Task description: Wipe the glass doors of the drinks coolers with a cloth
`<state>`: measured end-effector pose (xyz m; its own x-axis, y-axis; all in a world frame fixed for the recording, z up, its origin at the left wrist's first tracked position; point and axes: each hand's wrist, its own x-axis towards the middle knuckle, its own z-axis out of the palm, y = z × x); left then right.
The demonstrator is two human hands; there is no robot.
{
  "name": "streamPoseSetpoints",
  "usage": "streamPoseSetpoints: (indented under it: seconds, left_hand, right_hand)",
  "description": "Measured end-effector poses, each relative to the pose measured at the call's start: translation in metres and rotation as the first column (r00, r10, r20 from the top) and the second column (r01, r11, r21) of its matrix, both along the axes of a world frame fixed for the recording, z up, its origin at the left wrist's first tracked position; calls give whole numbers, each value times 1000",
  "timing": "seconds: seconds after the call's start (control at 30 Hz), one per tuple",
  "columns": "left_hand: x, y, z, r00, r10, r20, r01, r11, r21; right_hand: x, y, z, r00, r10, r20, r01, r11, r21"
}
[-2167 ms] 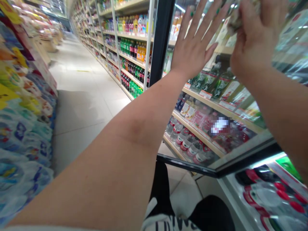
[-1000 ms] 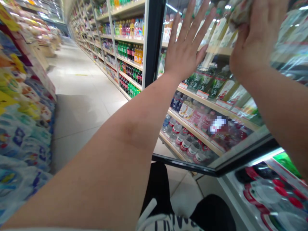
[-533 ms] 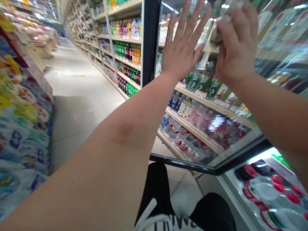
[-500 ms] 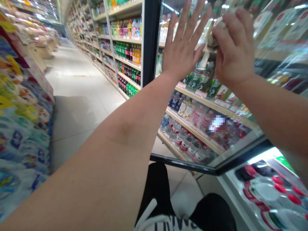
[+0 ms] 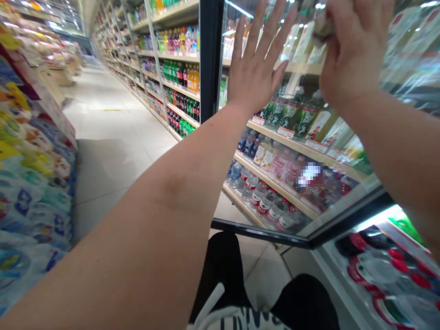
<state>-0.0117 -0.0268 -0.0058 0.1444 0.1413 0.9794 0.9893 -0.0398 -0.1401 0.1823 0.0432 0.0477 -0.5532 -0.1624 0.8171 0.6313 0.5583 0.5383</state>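
Observation:
My left hand (image 5: 256,68) lies flat with fingers spread against the glass door (image 5: 237,208) of a drinks cooler, near its dark frame. To its right, my right hand (image 5: 359,50) is closed around a crumpled, greyish cloth (image 5: 323,30) held up at the pane. Only a bit of the cloth shows past the fingers, and the hand's top is cut by the frame edge. Through the glass stand rows of bottles, among them green-labelled bottles (image 5: 287,112) below my hands.
The door stands open, its black lower edge (image 5: 261,233) above my knees. Bottles with red caps (image 5: 398,266) lie inside the cooler at lower right. Drink shelves (image 5: 182,57) line the aisle (image 5: 103,119). Packaged goods (image 5: 30,197) are stacked at left.
My right hand has moved right and slightly up across the glass with the cloth. My left hand stays spread on the door; the view has shifted a little.

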Motion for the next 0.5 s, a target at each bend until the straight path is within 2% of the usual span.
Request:
streamPoseSetpoints:
  seconds: [0.1,0.23,0.4,0.5]
  left_hand:
    - [0,1,1,999,23,-28,-23,1000,-4]
    - [0,3,2,998,56,-9,-56,998,-26]
    - [-1,2,1,998,51,-34,-50,999,8]
    - [-2,4,0,1000,18,-24,-18,1000,16]
  right_hand:
    - [2,4,-2,999,18,-43,-17,1000,19]
    - [2,1,-6,990,50,131,-52,998,18]
    - [6,0,-2,998,45,-47,-46,999,-12]
    - [4,0,-10,997,58,50,-58,998,0]
